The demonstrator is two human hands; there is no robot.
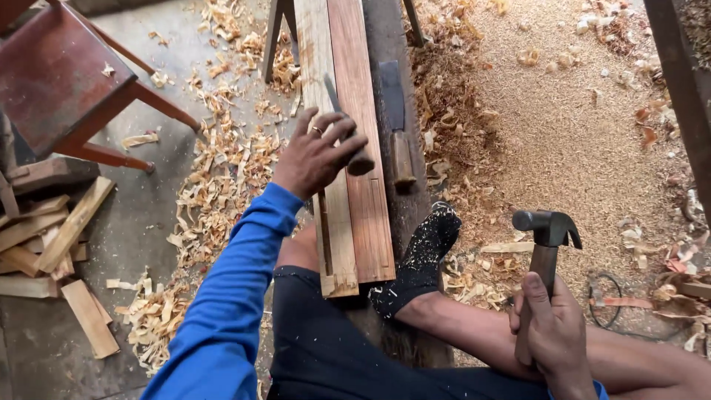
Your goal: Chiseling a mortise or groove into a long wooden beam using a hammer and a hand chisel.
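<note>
A chisel [348,137] was held upright by the left hand [315,159] on the paired planks [352,185] laid along the counter [404,215], fingers wrapped round its handle. A hammer [546,244] was gripped in the closed right hand [552,333] (head raised, well apart), so the chopping step seemed in hand, and a square blow on the handle was called for.

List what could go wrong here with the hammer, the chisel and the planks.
1. The left hand grips the chisel near its struck end, so a stray blow from the hammer in the right hand may hit fingers.
2. The planks seem unclamped on the bench and might shift.
3. A second chisel lies loose beside them and could slide off.
</note>
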